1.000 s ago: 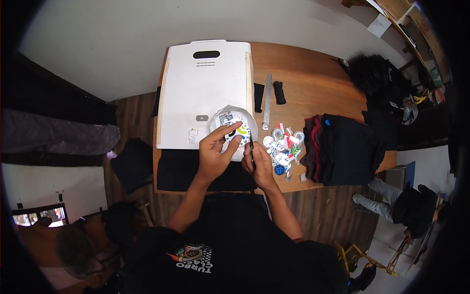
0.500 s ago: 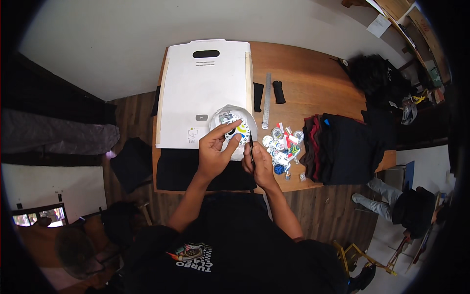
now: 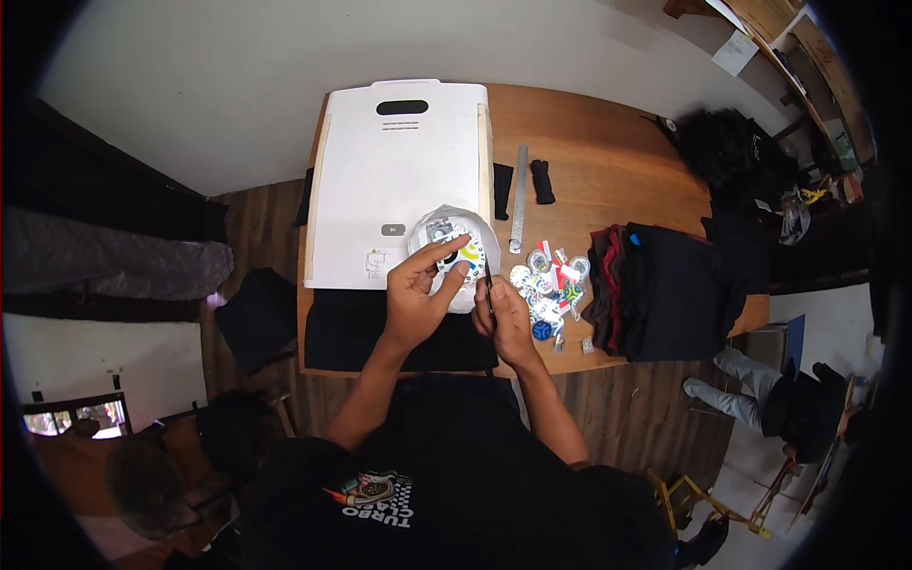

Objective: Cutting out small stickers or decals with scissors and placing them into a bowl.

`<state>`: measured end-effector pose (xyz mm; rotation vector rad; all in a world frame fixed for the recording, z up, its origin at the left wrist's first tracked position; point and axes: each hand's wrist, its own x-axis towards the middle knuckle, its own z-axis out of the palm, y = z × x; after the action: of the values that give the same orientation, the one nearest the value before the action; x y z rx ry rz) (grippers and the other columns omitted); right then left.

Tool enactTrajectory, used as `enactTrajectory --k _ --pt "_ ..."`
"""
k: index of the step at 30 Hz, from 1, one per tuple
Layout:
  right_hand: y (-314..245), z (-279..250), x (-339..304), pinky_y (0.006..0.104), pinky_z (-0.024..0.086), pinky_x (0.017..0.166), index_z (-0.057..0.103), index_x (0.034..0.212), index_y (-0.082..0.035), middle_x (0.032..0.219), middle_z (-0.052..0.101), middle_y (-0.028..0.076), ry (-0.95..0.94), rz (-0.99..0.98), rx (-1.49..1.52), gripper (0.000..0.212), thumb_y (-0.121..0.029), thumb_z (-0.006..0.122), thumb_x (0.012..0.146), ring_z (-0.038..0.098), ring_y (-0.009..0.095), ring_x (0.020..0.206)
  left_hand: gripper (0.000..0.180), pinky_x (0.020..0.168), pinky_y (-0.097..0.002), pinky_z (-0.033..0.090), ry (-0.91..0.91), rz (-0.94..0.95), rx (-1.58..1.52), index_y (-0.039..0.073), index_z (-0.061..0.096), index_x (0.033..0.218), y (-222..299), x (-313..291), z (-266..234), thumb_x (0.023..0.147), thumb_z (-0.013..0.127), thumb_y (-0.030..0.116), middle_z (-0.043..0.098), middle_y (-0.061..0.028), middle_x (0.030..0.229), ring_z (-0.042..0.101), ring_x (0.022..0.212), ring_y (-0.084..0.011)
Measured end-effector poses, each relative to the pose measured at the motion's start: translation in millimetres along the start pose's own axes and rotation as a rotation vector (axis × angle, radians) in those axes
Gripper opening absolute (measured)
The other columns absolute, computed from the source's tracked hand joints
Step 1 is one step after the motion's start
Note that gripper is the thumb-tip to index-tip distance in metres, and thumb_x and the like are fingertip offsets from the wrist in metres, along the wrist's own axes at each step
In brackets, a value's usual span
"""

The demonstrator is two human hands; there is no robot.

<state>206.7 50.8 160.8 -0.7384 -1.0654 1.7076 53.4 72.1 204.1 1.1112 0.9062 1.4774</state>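
Observation:
My left hand pinches a pale, curled sheet of film with a round print in black, yellow and blue. Its thumb and index finger lie across the print. At the sheet's right edge, my right hand is closed on slim dark scissors, mostly hidden in the grip. Both hands are above the front edge of a white flat-topped machine and a folded black cloth. Right of my right hand lies a loose pile of small cut prints, some round, in blue, green, red and white.
Beyond the pile stands a stack of folded dark and maroon garments on the wooden table. A metal ruler and a small black roll lie beside the machine. Another person is at the far right.
My hands keep nearly the same pose around the film. The whole view has shifted very slightly, and the person at the right has moved a little.

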Motion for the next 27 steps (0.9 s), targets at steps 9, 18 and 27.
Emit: enactTrajectory --k 9,18,27 --pt "-1.6 0.8 0.8 0.0227 0.025 0.046 0.05 0.102 -0.006 0.058 0.033 -0.004 0.001 -0.002 -0.002 0.035 -0.037 0.035 0.109 0.027 0.006 0.046 0.035 0.095 -0.0266 0.049 -0.006 0.0 0.005 -0.008 0.062 0.126 0.0 -0.8 0.0 0.091 0.064 -0.01 0.065 -0.0142 0.118 0.06 0.11 -0.0151" --pt "-0.7 2.0 0.2 0.023 0.026 0.046 0.049 0.1 -0.006 0.057 0.033 -0.004 0.008 0.003 -0.002 0.035 -0.037 0.035 0.109 0.028 0.006 0.046 0.035 0.095 -0.0265 0.049 0.004 -0.002 0.007 -0.008 0.062 0.126 1.0 -0.9 0.9 0.091 0.064 -0.009 0.065 -0.014 0.118 0.061 0.109 -0.0149" --pt "-0.5 0.6 -0.9 0.0229 0.027 0.046 0.049 0.1 -0.006 0.057 0.034 -0.004 0.009 0.009 -0.009 0.035 -0.037 0.035 0.109 0.029 0.006 0.046 0.034 0.095 -0.0275 0.051 0.008 0.004 0.008 -0.01 0.061 0.124 -1.6 -2.5 -0.2 0.09 0.063 -0.011 0.065 -0.0167 0.116 0.062 0.109 -0.0166"
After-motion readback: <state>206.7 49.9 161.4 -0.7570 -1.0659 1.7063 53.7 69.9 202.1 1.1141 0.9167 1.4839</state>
